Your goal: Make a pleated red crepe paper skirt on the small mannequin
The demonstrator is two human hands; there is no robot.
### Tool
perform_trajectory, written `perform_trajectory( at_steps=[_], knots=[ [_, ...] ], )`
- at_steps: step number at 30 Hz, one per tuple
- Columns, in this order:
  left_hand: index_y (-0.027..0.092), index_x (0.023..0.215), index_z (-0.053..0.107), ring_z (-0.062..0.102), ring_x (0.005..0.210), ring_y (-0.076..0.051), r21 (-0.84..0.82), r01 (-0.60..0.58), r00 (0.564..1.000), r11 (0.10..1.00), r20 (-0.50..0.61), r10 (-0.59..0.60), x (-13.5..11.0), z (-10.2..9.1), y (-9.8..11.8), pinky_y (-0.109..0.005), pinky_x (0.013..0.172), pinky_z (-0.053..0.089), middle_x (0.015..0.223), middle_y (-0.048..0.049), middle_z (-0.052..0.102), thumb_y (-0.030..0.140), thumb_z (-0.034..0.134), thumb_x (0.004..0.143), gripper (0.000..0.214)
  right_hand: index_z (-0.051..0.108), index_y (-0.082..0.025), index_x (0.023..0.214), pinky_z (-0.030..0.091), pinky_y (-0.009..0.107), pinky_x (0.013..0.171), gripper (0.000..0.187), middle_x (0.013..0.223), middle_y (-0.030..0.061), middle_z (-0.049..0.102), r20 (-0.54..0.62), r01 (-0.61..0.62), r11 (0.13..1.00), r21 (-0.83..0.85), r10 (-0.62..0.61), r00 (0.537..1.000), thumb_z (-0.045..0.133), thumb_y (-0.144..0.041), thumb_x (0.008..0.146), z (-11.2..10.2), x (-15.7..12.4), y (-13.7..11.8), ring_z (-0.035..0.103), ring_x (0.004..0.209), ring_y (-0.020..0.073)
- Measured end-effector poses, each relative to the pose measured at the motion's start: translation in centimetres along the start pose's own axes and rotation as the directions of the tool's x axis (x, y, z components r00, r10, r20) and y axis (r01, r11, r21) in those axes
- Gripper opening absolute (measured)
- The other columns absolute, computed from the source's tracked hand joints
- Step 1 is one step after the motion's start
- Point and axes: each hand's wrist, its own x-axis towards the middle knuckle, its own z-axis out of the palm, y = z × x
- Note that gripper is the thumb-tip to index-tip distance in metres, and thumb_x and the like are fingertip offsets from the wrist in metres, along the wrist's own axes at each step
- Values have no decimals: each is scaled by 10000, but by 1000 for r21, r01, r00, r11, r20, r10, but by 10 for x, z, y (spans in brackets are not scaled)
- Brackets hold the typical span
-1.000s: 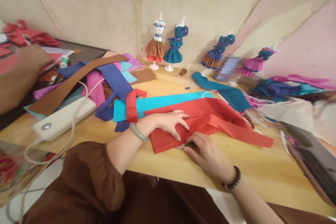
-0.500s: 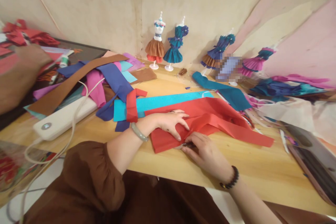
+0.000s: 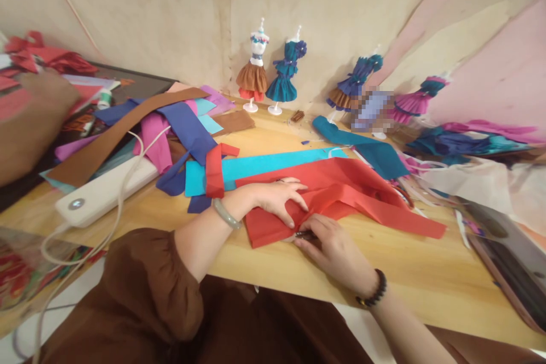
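Red fabric lies on the wooden table in front of me, its right part loosely folded and trailing off to the side. My left hand rests on it with fingers spread, pressing it down. Close beside, my right hand is closed around a small dark metal tool at the fabric's near edge. The fingers cover most of that tool, so its kind cannot be made out. A whitish tip or strip shows by the edge. Behind the red piece lies a turquoise fabric strip, crossed by a narrow red strip.
A white power strip with cables stands left, beside piled fabric strips. Several small dress forms stand along the wall. A phone lies at right. Another person's hand works at far left.
My hands and the red fabric have hardly moved. At far left, the other person's hand has shifted slightly.
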Motion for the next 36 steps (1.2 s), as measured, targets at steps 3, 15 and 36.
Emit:
perform_trajectory(
  at_steps=[3, 15, 36],
  knots=[
    [277, 1320, 612, 80, 1528, -330, -8, 13, 1000, 1000, 7, -13, 0, 0, 1, -522, 1204, 182, 1651, -85, 208, 469, 784, 732, 642, 611, -192, 896, 507, 385, 752, 75, 863, 50, 657, -1, 0, 1000, 2, 0, 1000, 650, -254, 908, 0, 0, -1, 628, 806, 218],
    [275, 1297, 627, 71, 1529, -323, -22, -16, 1000, 1000, -5, 15, 2, 1, -2, -531, 1193, 194, 1644, -79, 220, 459, 779, 735, 610, 610, -203, 905, 519, 397, 753, 70, 879, 63, 662, -2, 9, 1000, -21, -9, 1000, 644, -263, 911, 1, 0, -1, 633, 821, 230],
    [276, 1291, 634, 77, 1526, -329, -15, -22, 1000, 1000, -16, 22, 3, 4, -5, -525, 1188, 200, 1640, -91, 226, 480, 781, 728, 617, 593, -201, 936, 515, 411, 754, 79, 876, 66, 654, -28, 21, 999, -28, -22, 999, 613, -277, 928, 7, 0, -4, 624, 819, 235]
  ],
)
